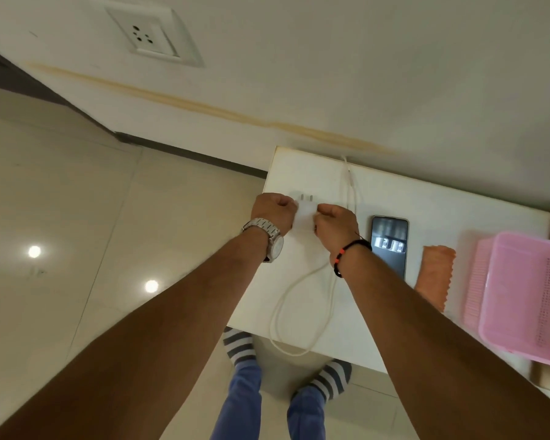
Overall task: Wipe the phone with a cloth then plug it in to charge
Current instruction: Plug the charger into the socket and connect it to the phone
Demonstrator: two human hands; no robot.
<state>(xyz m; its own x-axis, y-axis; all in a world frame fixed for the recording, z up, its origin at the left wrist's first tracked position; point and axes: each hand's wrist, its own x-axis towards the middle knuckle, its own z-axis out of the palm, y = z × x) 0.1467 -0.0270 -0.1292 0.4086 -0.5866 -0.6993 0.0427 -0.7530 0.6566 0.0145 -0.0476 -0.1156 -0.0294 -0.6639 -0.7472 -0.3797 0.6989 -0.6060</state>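
A white charger adapter (306,208) with its two prongs pointing toward the wall is held above the white table (305,173) between both hands. My left hand (272,212) grips its left side and my right hand (335,222) pinches its right side, where the white cable (299,281) seems to meet it. The cable loops over the table's near edge and runs back toward the wall. The dark phone (389,244) lies face up on the table just right of my right wrist. An orange cloth (434,277) lies to the right of the phone.
A white wall socket (150,33) sits on the wall up and to the left of the table. A pink plastic basket (527,296) stands at the table's right end, beside the cloth. Tiled floor lies to the left, and my striped socks show under the table's edge.
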